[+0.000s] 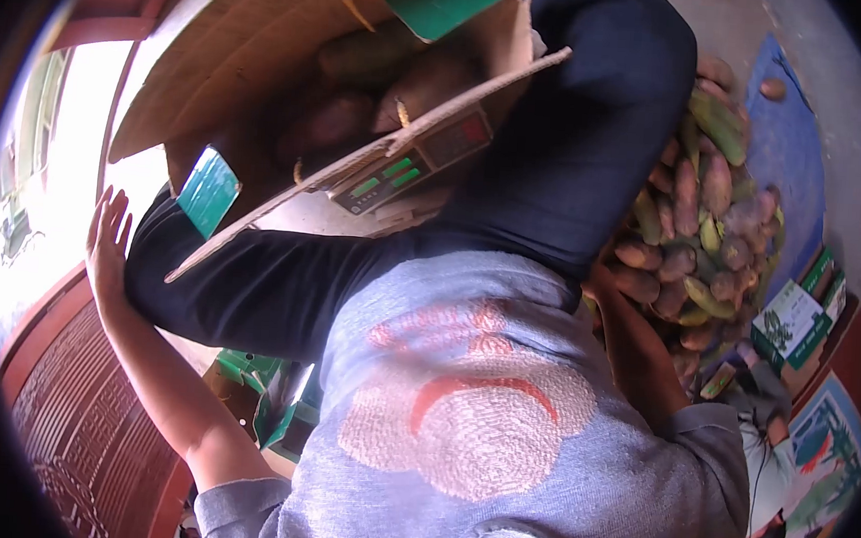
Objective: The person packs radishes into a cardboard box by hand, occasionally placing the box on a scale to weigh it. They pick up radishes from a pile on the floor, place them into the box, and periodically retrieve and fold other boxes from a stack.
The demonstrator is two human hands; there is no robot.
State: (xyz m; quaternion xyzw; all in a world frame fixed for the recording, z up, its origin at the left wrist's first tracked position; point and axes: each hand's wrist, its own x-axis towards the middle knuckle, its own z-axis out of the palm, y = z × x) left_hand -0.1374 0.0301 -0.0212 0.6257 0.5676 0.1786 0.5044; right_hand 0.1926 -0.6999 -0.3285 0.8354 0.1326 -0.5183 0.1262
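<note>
My left hand [108, 254] is beside my left knee, its fingers stretched out and nothing in them. Between my legs stands a cardboard box [206, 68] with its flaps up, printed in green on the side facing me. Large, long reddish-brown and green pieces of produce [346, 116] lie inside, partly in shadow. My right hand [602, 280] is low beside my right thigh, near a heap of similar long produce [686, 196]. The thigh hides most of its fingers, so I cannot make out whether it holds anything.
A blue sheet [800, 183] lies under the heap's right side, with one small round piece [773, 89] on it. Green-and-white cartons [792, 326] stand at the right, near another person's arm [778, 428]. Carved wooden furniture [87, 406] is at my left.
</note>
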